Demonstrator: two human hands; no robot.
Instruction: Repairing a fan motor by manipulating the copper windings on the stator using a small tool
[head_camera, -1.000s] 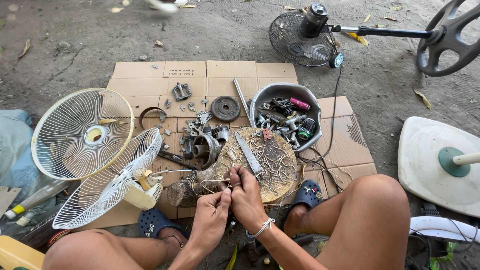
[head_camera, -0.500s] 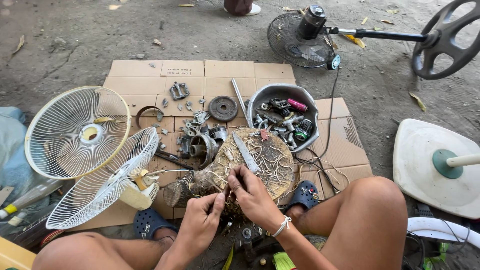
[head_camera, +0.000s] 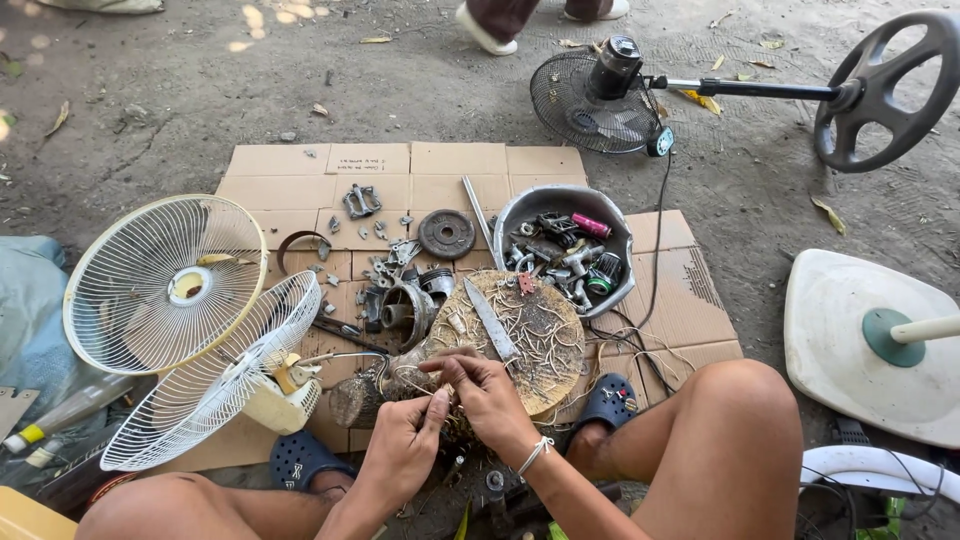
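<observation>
At the far left two white fan guards (head_camera: 165, 280) lay overlapping on the edge of a flattened cardboard sheet (head_camera: 400, 165), the lower one still carrying a cream-coloured hub. Next to them, on the cardboard, small metal parts were scattered around a dark motor housing (head_camera: 405, 312) and a round grey disc (head_camera: 446, 234). Low in the middle, the left hand (head_camera: 400, 455) was curled, its fingertips pinched on strands of a wire bundle (head_camera: 400, 385) that sat just in front of the person's knees, at the near edge of the cardboard. The right hand (head_camera: 490, 395) lay just beside it, touching the same bundle, with thumb and forefinger closed on a thin strand and the other fingers loosely bent; a pale band circled that wrist. Directly behind the hands stood a round wooden block (head_camera: 535, 345) littered with wire clippings, with a knife (head_camera: 490, 320) lying flat on top. Further right, a dented metal bowl (head_camera: 560, 205) held mixed hardware, including a pink cylinder. Beyond the cardboard lay a dark fan (head_camera: 590, 100) on a pole leading to a black round base (head_camera: 885, 95), and at the far right a white fan base (head_camera: 850, 340) rested on the ground.
</observation>
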